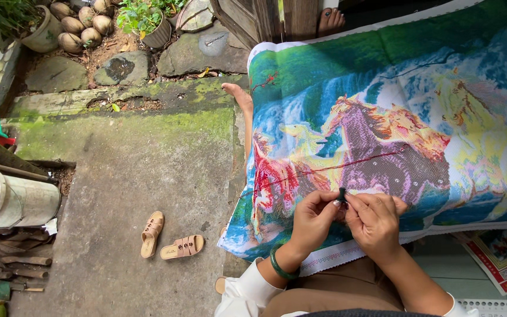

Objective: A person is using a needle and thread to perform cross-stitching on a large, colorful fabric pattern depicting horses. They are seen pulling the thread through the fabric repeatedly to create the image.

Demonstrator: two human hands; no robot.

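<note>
Mossy concrete floor (124, 170) below; a colourful cross-stitch canvas of horses by a waterfall (394, 117) lies across the lap. Left hand (312, 220) and right hand (375, 223) meet fingertip to fingertip, both pinched shut on a small dark object (341, 195) at the canvas's near edge. A red thread (335, 168) runs up and right from there, slightly nearer the left hand.

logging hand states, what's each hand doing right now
Left hand: closed, fingers pinching a small dark bundle of thread over the colourful horse-pattern embroidery cloth.
Right hand: closed, fingers pinching the same bundle.
</note>
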